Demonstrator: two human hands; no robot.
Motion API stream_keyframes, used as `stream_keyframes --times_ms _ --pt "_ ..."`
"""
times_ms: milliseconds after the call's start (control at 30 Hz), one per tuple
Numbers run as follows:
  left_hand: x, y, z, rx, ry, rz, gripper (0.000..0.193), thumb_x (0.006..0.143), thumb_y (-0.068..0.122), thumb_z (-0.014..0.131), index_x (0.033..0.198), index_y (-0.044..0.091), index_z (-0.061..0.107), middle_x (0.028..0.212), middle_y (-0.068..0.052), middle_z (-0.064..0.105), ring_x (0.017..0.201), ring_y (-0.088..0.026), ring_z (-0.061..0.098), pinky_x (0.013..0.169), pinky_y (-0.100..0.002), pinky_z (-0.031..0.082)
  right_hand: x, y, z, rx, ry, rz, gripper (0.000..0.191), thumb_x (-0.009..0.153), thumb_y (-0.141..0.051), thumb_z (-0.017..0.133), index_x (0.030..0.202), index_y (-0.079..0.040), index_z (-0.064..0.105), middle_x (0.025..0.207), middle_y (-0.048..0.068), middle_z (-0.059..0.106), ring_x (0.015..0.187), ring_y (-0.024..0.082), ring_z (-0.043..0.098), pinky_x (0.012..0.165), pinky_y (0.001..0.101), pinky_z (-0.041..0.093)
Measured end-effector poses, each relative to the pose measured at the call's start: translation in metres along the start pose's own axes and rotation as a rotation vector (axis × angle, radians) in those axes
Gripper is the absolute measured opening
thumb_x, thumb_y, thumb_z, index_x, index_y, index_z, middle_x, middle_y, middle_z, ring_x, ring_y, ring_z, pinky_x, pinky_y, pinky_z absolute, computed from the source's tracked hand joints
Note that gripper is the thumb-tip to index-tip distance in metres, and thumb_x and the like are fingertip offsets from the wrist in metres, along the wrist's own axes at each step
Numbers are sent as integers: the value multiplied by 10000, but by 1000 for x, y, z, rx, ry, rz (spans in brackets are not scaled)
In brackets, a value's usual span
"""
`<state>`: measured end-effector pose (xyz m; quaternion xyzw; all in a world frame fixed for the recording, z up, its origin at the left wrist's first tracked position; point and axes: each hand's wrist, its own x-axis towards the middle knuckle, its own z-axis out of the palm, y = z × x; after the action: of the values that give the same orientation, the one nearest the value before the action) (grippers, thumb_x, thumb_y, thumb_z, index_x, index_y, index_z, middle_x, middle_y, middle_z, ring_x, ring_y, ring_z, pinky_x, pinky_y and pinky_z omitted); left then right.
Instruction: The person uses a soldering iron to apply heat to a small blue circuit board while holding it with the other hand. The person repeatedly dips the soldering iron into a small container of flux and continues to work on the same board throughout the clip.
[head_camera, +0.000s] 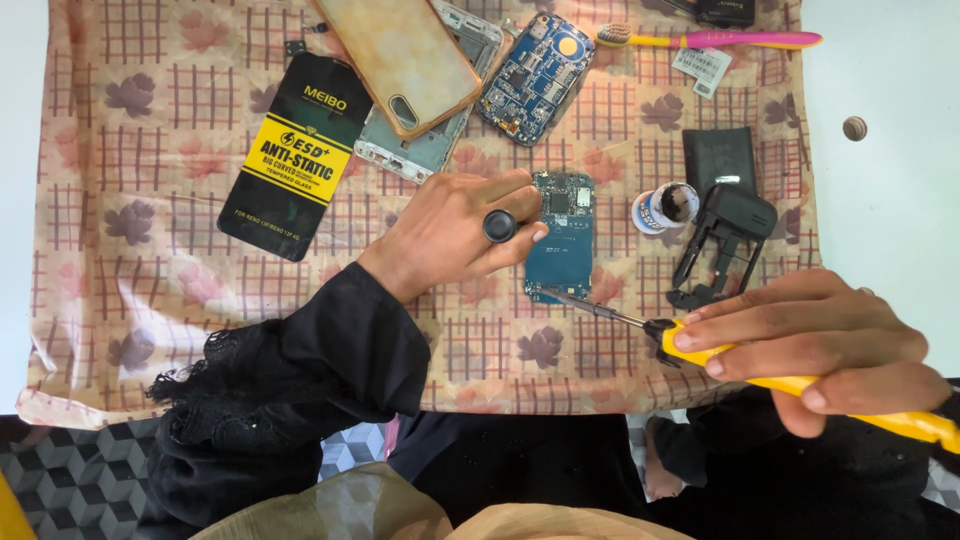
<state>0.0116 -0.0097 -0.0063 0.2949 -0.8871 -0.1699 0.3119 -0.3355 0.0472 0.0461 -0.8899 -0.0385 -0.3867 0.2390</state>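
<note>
The right hand (820, 345) was closed around the yellow handle of a screwdriver (760, 365), fingers wrapped over it, and the thin metal shaft ran up and left from that grip until its tip met the lower edge of a blue circuit board (562, 240). The left hand (455, 235) (a dark ring on 1 finger) pressed the board's left edge with its fingertips, holding it flat on the patterned cloth (150, 280) rather than grasping it. Just beyond the right hand's grip lay a black plastic phone frame (722, 245), with a small solder spool (665, 208) beside it and a black battery (718, 155) behind. Farther past the left hand sat a black screen-protector packet (290, 155), a tan phone case (405, 55), a second blue board (535, 78) and a pink-and-yellow toothbrush (720, 40).
</note>
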Motion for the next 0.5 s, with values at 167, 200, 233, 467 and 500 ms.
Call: stream_keyframes --times_ms 167,200,233,467,500 --pt "0 0 1 -5 6 1 285 1027 313 622 881 71 590 839 -53 610 659 -253 670 625 -423 535 6 -7 -4 -57 -39 117 398 992 -250 648 1100 -123 286 876 71 756 853 345 795 629 496 689" --pt "0 0 1 -7 4 -3 288 1027 313 623 880 69 588 840 -56 609 659 -254 670 624 -422 534 5 -8 -4 -85 -58 173 406 980 -247 664 1102 -138 293 876 50 764 852 343 794 628 490 672" --pt "0 0 0 -4 2 -5 286 1026 313 623 878 70 590 838 -55 609 655 -254 667 624 -424 531 4 -9 -4 -87 -31 142 405 981 -258 658 1104 -142 290 892 49 765 868 340 795 650 473 675" --pt "0 0 0 -8 -1 -5 285 1028 315 620 880 74 593 843 -52 613 649 -255 659 628 -426 526 -3 -10 -8 -85 -51 131 416 975 -208 694 1089 -137 300 925 74 756 894 339 795 713 469 681" --pt "0 0 0 -13 -5 -10 288 1029 317 620 879 73 593 843 -52 613 648 -255 657 629 -425 527 -2 -10 -9 -111 -63 168 436 975 -184 719 1082 -143 299 916 65 759 886 336 792 693 473 665"
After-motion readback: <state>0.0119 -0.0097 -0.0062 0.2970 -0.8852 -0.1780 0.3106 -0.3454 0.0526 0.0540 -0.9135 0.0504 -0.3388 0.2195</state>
